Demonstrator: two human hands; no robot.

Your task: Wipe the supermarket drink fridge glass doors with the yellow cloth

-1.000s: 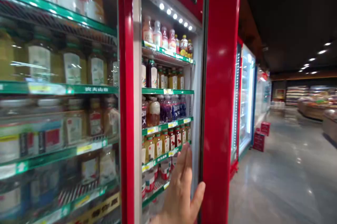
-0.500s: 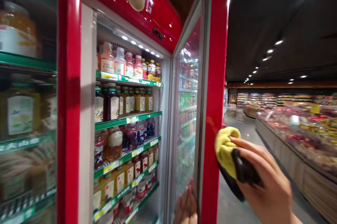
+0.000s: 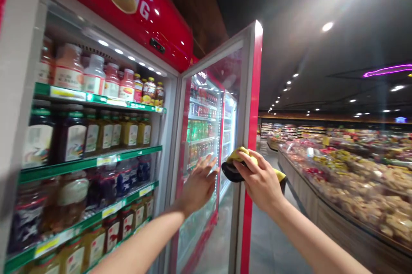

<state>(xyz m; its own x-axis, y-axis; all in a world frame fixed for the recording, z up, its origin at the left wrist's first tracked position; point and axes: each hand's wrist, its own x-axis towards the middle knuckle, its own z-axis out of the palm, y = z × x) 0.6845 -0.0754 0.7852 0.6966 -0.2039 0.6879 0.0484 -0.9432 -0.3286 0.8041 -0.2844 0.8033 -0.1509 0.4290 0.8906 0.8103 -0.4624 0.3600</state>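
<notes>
A red-framed glass fridge door (image 3: 252, 80) stands swung out in front of me. My right hand (image 3: 262, 181) grips a yellow and black cloth (image 3: 234, 170) at the inner face of the door, near its outer edge; a corner of the cloth sticks out behind the hand. My left hand (image 3: 201, 181) is raised at the glass pane (image 3: 206, 226), fingers spread, with nothing in it. Whether its fingertips touch the glass I cannot tell.
To the left, the fridge shelves (image 3: 93, 162) hold rows of juice bottles (image 3: 75, 134) behind green price strips. A red header (image 3: 167, 20) tops the fridge. On the right runs a long display counter (image 3: 325, 196) heaped with packaged goods, beside a grey floor aisle (image 3: 270, 239).
The cloth in my right hand has moved from the door's red outer edge to its inner side. My left hand has come up from low down into full view. The view has turned right.
</notes>
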